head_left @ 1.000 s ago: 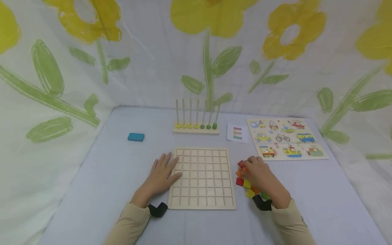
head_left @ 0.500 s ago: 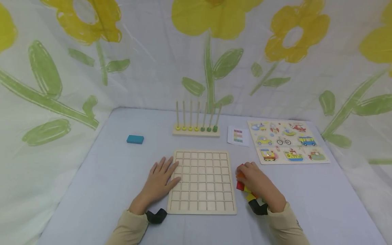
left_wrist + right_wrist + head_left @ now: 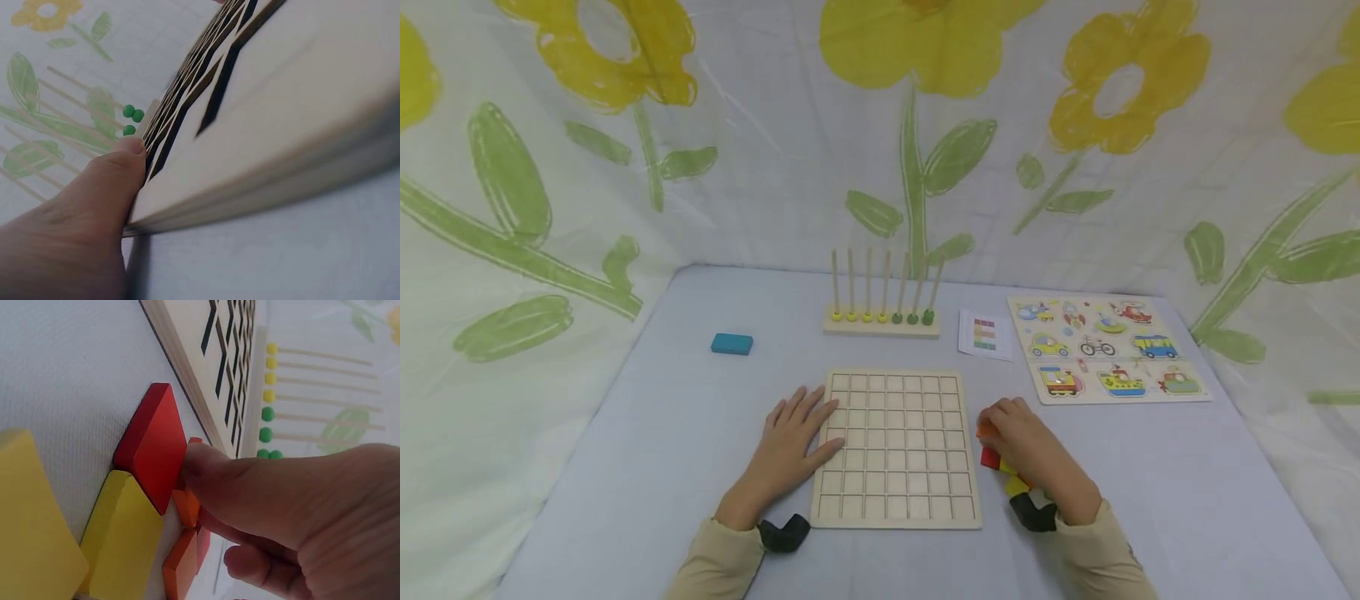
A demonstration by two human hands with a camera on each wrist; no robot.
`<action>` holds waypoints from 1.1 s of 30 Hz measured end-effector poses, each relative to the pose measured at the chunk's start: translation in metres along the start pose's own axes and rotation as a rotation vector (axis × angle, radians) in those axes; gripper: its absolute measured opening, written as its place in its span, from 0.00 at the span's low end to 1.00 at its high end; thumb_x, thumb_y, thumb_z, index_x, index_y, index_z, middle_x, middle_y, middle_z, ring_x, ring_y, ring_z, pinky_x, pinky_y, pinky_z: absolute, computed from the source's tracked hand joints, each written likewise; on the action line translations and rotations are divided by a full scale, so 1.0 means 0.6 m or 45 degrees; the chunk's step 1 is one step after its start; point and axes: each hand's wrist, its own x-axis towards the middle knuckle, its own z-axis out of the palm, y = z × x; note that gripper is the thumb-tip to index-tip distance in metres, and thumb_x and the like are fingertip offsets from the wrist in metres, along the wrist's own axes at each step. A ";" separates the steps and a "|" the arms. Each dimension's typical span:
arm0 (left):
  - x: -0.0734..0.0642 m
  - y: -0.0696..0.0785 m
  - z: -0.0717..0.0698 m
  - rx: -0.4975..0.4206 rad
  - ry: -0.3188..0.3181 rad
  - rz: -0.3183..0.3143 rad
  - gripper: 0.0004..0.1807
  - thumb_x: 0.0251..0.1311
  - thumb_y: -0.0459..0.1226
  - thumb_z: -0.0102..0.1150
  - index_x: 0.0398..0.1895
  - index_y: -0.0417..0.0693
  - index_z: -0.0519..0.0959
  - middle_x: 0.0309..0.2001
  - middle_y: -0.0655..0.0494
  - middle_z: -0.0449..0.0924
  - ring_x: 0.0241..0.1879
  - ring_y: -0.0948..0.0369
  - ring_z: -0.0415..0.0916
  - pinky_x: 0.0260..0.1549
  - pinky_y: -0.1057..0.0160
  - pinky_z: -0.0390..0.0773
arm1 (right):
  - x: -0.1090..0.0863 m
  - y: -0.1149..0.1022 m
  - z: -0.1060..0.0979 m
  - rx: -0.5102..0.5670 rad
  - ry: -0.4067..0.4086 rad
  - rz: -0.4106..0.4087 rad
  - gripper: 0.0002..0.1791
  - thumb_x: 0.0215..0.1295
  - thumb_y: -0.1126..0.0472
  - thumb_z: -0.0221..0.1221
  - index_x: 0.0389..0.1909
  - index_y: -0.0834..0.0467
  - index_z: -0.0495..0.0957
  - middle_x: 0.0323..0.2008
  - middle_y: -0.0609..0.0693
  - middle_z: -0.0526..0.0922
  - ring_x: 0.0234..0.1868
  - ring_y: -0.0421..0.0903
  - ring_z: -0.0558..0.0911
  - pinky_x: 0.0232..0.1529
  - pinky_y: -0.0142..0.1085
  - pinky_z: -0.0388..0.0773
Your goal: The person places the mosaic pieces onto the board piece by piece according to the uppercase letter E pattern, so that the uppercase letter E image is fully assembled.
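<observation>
My left hand (image 3: pixel 786 450) lies flat with spread fingers on the left edge of a wooden grid board (image 3: pixel 891 450). In the left wrist view its thumb (image 3: pixel 115 175) presses on the board's edge. To the right of the board, my right hand (image 3: pixel 1026 437) curls over a cluster of small coloured tiles. Its thumb and fingers pinch at an orange tile (image 3: pixel 987 430), mostly covered by the hand. Close by lie a red tile (image 3: pixel 156 447), a yellow tile (image 3: pixel 125 537) and another orange tile (image 3: pixel 181 565). Other tiles are hidden under the palm.
Behind the board stands a peg rack (image 3: pixel 880 325) with yellow and green beads. A printed card (image 3: pixel 985 335) and a picture puzzle board (image 3: pixel 1108 350) lie at the back right. A teal block (image 3: pixel 732 343) sits at the left. A flowered cloth (image 3: pixel 775 167) hangs behind.
My right hand has shifted slightly left and nearer, and its fingers have closed over the far tiles, covering the top red one. The left hand stays on the board. The view has tilted slightly.
</observation>
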 end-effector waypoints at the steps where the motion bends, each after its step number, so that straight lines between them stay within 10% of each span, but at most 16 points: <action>1: 0.000 0.000 -0.001 -0.005 0.000 -0.004 0.34 0.62 0.57 0.54 0.68 0.53 0.67 0.72 0.48 0.59 0.73 0.46 0.48 0.66 0.39 0.48 | 0.000 0.000 0.001 -0.007 0.011 -0.021 0.15 0.56 0.58 0.68 0.43 0.58 0.79 0.39 0.48 0.78 0.42 0.46 0.70 0.44 0.39 0.76; 15: 0.000 0.003 -0.004 -0.016 0.066 0.015 0.31 0.60 0.56 0.58 0.62 0.50 0.71 0.69 0.46 0.63 0.71 0.44 0.52 0.65 0.38 0.51 | 0.012 -0.012 -0.006 0.029 -0.011 -0.050 0.16 0.61 0.59 0.64 0.47 0.59 0.75 0.44 0.48 0.77 0.45 0.44 0.70 0.46 0.39 0.76; 25: -0.001 -0.002 -0.007 -0.026 0.043 -0.004 0.31 0.61 0.57 0.56 0.62 0.52 0.71 0.70 0.48 0.63 0.72 0.46 0.53 0.66 0.39 0.50 | 0.103 -0.101 -0.001 0.259 -0.016 -0.298 0.10 0.64 0.59 0.62 0.43 0.57 0.76 0.42 0.46 0.75 0.40 0.40 0.74 0.43 0.35 0.77; 33: -0.002 -0.002 -0.005 -0.044 0.056 0.011 0.30 0.61 0.57 0.56 0.62 0.53 0.72 0.69 0.48 0.64 0.71 0.46 0.53 0.65 0.39 0.51 | 0.169 -0.167 0.022 0.185 -0.007 -0.527 0.09 0.67 0.58 0.59 0.43 0.58 0.77 0.41 0.48 0.77 0.40 0.41 0.77 0.43 0.34 0.78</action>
